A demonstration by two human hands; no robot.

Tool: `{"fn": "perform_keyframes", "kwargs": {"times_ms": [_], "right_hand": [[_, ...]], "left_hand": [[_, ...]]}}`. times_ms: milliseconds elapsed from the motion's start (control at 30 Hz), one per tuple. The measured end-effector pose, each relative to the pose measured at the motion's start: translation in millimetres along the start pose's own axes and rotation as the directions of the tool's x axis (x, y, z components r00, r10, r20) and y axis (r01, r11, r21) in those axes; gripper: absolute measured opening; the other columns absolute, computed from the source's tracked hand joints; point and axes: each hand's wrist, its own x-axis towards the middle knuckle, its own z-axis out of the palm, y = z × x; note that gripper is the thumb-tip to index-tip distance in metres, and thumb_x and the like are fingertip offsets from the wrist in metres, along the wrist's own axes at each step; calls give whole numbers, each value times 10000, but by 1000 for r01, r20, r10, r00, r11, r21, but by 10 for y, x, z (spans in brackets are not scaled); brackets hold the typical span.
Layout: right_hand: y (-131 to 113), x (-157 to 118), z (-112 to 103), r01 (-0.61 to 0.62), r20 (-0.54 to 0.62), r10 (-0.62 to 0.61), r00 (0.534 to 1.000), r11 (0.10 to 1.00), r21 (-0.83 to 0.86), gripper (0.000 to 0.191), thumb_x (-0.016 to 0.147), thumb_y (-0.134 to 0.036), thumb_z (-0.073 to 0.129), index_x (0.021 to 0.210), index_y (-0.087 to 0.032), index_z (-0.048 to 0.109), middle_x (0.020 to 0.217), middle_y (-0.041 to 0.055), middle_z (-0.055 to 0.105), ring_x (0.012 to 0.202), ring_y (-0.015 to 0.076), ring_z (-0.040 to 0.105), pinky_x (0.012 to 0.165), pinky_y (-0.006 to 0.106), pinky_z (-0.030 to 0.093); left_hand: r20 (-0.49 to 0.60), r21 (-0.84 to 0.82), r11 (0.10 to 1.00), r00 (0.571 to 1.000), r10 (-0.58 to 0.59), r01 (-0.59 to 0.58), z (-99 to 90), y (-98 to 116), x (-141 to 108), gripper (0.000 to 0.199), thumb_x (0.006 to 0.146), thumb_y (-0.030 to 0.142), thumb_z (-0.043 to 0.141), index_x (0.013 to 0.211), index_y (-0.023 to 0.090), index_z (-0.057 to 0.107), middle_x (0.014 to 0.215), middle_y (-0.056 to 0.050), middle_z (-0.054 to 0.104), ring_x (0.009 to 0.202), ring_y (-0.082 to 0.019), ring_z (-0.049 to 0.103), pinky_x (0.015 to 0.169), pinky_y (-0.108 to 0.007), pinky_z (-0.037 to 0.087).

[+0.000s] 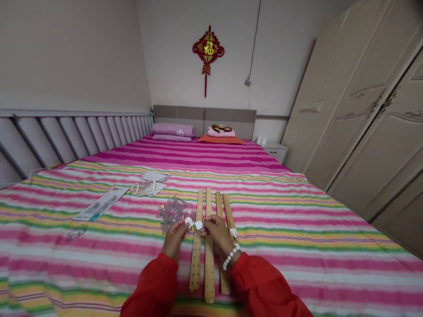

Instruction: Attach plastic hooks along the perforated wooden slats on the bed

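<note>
My left hand (176,237) pinches a small round white piece (188,221) between thumb and fingers. Close beside it, my right hand (216,231) holds a small square white piece (199,225). Both hands are over several long wooden strips with rows of holes, among them a left strip (196,259) and a middle strip (209,273). On the rightmost strip (227,211) lies another small white piece (233,232). A pile of small clear plastic packets (173,211) is just left of the strips.
On the striped bedspread (280,246), left, lie a flat clear package (102,203), thin loops (76,232) and white-and-clear packaging (151,184). Pillows (173,130) are at the headboard (231,123). A wardrobe (357,114) stands right, a railing (76,136) left.
</note>
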Motion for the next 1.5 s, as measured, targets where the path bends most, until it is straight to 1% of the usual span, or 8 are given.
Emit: {"fn": "perform_keyframes", "kwargs": {"times_ms": [167, 333, 433, 533, 733, 1000, 1200, 1500], "right_hand": [[-79, -66, -152, -24, -32, 26, 999, 997, 67, 143, 584, -245, 702, 614, -157, 594, 516, -6, 641, 461, 111, 592, 483, 213, 491], [-166, -156, -297, -36, -77, 49, 996, 988, 152, 175, 569, -230, 739, 605, -158, 584, 527, -20, 624, 466, 103, 595, 498, 210, 501], [-190, -210, -349, -16, -95, 36, 995, 980, 198, 210, 567, -249, 756, 598, -162, 568, 521, -26, 615, 481, 105, 601, 526, 214, 509], [-179, -270, -382, 16, -96, 5, 995, 976, 216, 209, 562, -260, 759, 598, -157, 580, 520, -27, 620, 486, 99, 593, 531, 206, 493], [-128, -293, -582, 62, -74, -51, 996, 987, 152, 186, 554, -238, 757, 673, -157, 639, 584, -4, 665, 533, 116, 600, 539, 220, 468], [-320, -61, -1015, 105, -34, -103, 994, 993, 51, 258, 575, -336, 780, 721, -142, 693, 547, -6, 643, 487, 106, 548, 490, 224, 430], [-263, 160, -1124, 91, -100, -88, 991, 995, 33, 258, 536, -334, 795, 621, -137, 651, 518, 2, 647, 467, 112, 568, 481, 227, 452], [-11, 418, -1164, -53, -198, 53, 979, 999, 5, 165, 573, -220, 724, 555, -146, 577, 430, 4, 615, 374, 99, 529, 382, 196, 410]], "left_hand": [[83, 352, 920, 985, 154, -173, -199, -79, 125, 358, 475, 367, 790, 742, 143, 703, 696, -34, 687, 679, -170, 616, 694, -307, 499], [92, 526, 748, 902, 422, -404, -125, -27, 57, 334, 557, 376, 731, 821, 170, 728, 858, -71, 667, 837, -217, 614, 806, -365, 495], [179, 404, 867, 954, 240, -293, 135, -10, -108, 365, 601, 429, 725, 843, 156, 712, 828, -76, 695, 789, -212, 637, 750, -344, 511], [266, 252, 963, 964, 27, -96, 426, -60, -259, 410, 535, 413, 795, 821, 136, 698, 777, -69, 713, 759, -186, 650, 723, -291, 501], [252, 105, 980, 949, -190, 169, 745, -109, -281, 416, 453, 373, 847, 748, 141, 668, 607, 5, 654, 572, -95, 588, 577, -201, 441], [465, 318, 948, 876, -130, -28, 1078, -24, -2, 402, 456, 375, 829, 730, 110, 704, 634, -12, 675, 604, -115, 584, 615, -231, 436], [297, 305, 952, 945, -135, 40, 1292, -219, 183, 410, 400, 309, 863, 648, 130, 591, 543, 12, 623, 536, -115, 594, 569, -239, 460], [213, 580, 809, 976, -42, -92, 1373, -485, 322, 147, 576, 167, 742, 620, 138, 605, 567, -1, 639, 563, -135, 614, 569, -243, 473]]}}
